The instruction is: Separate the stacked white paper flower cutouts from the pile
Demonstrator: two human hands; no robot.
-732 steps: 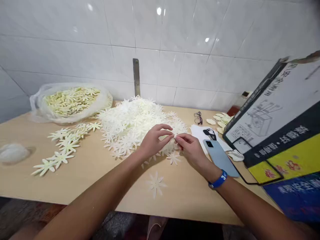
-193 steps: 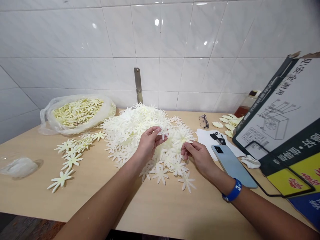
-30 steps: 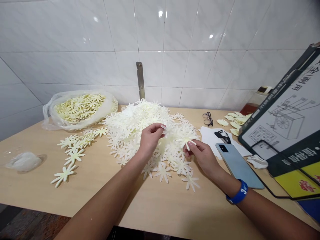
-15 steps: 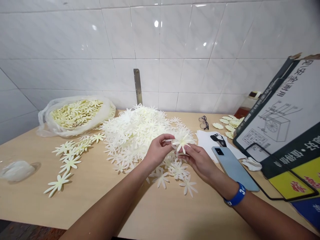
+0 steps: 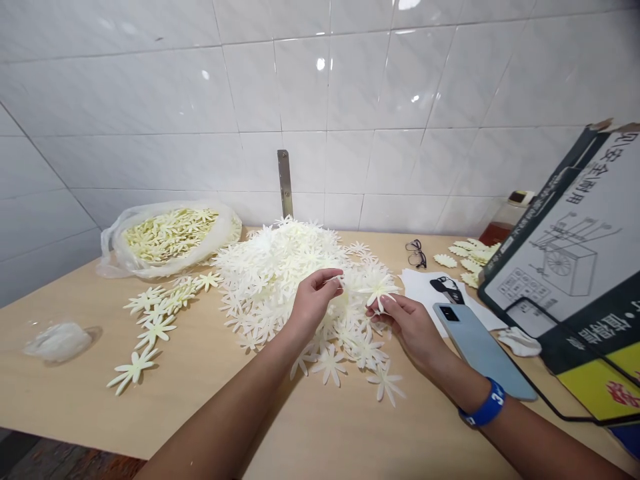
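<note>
My right hand (image 5: 413, 328) pinches a white flower-shaped piece (image 5: 378, 288) with long thin petals and a pale yellow centre, holding it above the right side of the pile. To its left, my left hand (image 5: 316, 300) is closed, thumb against forefinger; a small whitish bit shows at the fingertips, too small to name. Beneath and behind both hands spreads a big heap of white flower pieces (image 5: 285, 267). A few loose flowers (image 5: 330, 364) lie at its front edge.
A plastic bag (image 5: 113, 247) full of yellowish flowers stands at the back left, with a trail of loose flowers (image 5: 157, 327) before it. On the right are glasses (image 5: 416, 255), a phone (image 5: 483, 353), paper (image 5: 417, 287), a bottle (image 5: 500, 223) and a leaning box (image 5: 565, 253).
My hands have drawn apart: the left has moved away from the flower, which stays in my right hand. The whole view has shifted slightly.
</note>
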